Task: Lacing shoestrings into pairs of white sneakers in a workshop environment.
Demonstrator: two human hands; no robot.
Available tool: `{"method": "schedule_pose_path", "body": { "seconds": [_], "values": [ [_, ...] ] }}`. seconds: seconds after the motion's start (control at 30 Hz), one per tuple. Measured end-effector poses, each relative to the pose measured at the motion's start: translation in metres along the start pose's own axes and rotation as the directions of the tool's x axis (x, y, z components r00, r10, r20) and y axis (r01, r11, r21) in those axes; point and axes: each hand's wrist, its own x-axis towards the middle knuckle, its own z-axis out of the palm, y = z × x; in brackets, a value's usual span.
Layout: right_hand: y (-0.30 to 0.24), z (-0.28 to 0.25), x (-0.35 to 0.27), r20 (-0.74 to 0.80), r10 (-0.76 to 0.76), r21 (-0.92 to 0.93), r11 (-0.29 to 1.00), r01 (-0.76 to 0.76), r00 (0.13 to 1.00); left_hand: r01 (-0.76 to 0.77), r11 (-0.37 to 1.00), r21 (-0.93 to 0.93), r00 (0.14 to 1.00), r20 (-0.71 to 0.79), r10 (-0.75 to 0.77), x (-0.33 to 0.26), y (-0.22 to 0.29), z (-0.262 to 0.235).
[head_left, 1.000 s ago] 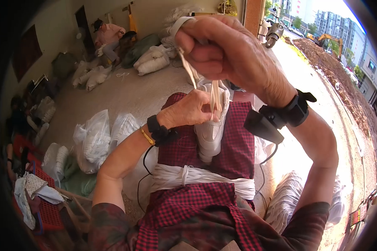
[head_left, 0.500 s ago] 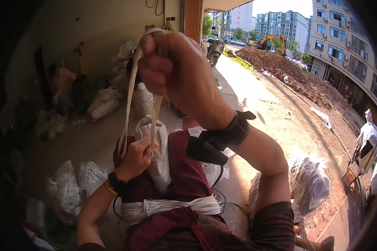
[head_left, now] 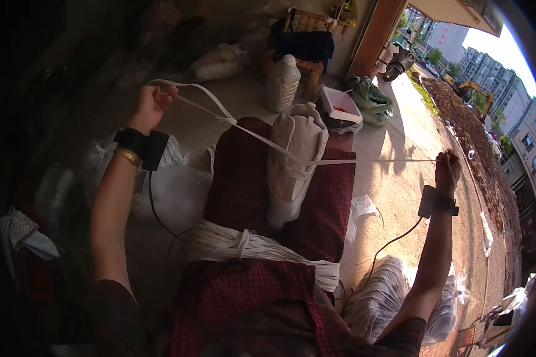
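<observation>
My left hand (head_left: 152,108) and right hand (head_left: 447,169) stand wide apart — the fingers of both grasp a white lace (head_left: 327,162), straight toward the right. The pale shoe (head_left: 287,190) sits between them on checked cloth (head_left: 333,205) — toe toward me.

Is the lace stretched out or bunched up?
Stretched out: the lace runs nearly straight from the shoe to the right hand, and its other side reaches the left hand, looping there.

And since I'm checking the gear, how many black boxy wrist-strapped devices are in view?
2: one black boxy device at the wrist of the left hand, another device at the wrist of the right hand. Dark background areas could hide more.
</observation>
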Motion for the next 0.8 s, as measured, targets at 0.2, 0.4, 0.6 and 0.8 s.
{"method": "schedule_pose_path", "body": {
  "seconds": [0.2,0.4,0.6,0.8],
  "values": [
    [0.013,0.032,-0.099,0.254,0.899,-0.760,0.414,-0.502,0.356,0.239,0.613,0.753,0.965,-0.110,-0.240,-0.008,0.031,-0.040],
    [0.041,-0.006,-0.107,0.410,0.525,-0.912,0.257,0.320,0.746,-0.471,0.159,0.868,0.877,0.480,-0.020,-0.079,-0.025,0.074],
    [-0.167,0.205,-0.126,0.691,-0.058,-0.216,0.935,0.282,0.720,-0.721,0.428,0.545,0.619,0.784,0.045,-0.137,-0.081,0.145],
    [-0.199,0.237,-0.171,0.806,-0.201,0.009,0.944,0.329,0.556,-0.901,0.297,0.317,0.357,0.930,0.090,-0.140,-0.090,0.146]
  ]
}}
